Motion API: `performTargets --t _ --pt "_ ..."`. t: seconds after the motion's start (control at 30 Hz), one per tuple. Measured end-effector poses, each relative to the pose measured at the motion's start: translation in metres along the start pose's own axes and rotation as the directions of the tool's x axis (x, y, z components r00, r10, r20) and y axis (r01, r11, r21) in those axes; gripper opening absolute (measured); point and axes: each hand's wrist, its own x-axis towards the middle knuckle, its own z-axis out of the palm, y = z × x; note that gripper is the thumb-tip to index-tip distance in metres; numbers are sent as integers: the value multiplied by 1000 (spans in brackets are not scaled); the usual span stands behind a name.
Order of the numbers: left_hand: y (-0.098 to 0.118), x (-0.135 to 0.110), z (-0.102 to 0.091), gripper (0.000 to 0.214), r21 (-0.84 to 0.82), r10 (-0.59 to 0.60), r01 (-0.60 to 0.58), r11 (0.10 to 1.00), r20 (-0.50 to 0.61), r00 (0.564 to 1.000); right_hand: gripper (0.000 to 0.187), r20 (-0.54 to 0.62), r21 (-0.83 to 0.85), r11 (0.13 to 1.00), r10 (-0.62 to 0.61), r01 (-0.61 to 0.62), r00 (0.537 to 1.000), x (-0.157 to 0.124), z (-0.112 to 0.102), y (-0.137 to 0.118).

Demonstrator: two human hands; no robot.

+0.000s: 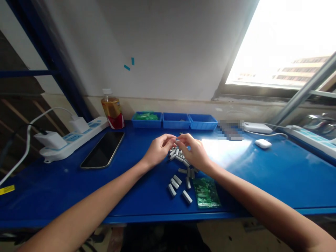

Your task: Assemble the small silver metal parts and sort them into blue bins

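Over the middle of the blue table, my left hand (pixel 160 148) and my right hand (pixel 193 149) meet at the fingertips. Both are closed in a pinch around something small, too hidden to name. Beneath them lies a heap of small silver metal pieces (pixel 179 158), partly covered by my right hand. Nearer the front edge, several silver hexagonal metal standoffs (pixel 187 196) lie scattered on their sides. A flat green plastic bag (pixel 207 193) with pieces inside lies beside them, close to my right forearm.
Three blue bins (pixel 176 121) line the wall, the left one holding green bags (pixel 147 116). A phone (pixel 103 150), a drink bottle (pixel 112 109) and a white power strip (pixel 75 140) are on the left. A white earbud case (pixel 263 144) and a second power strip (pixel 312 140) are on the right.
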Motion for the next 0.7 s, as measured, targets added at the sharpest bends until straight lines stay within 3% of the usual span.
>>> performTargets --t 0.17,0.33,0.43,0.7 --pt "10 -13 -2 25 245 169 -172 954 33 985 11 38 218 967 130 -135 991 -4 2 1" --pt "8 -10 -5 18 374 204 -188 908 -5 979 14 38 313 943 106 -113 994 -6 6 1" --pt "7 -9 -6 23 396 198 -182 900 0 980 22 14 228 973 12 -15 1000 -6 5 0" --pt "12 -9 -10 38 511 169 -164 844 38 985 10 17 -143 976 -166 167 986 -4 -8 -4"
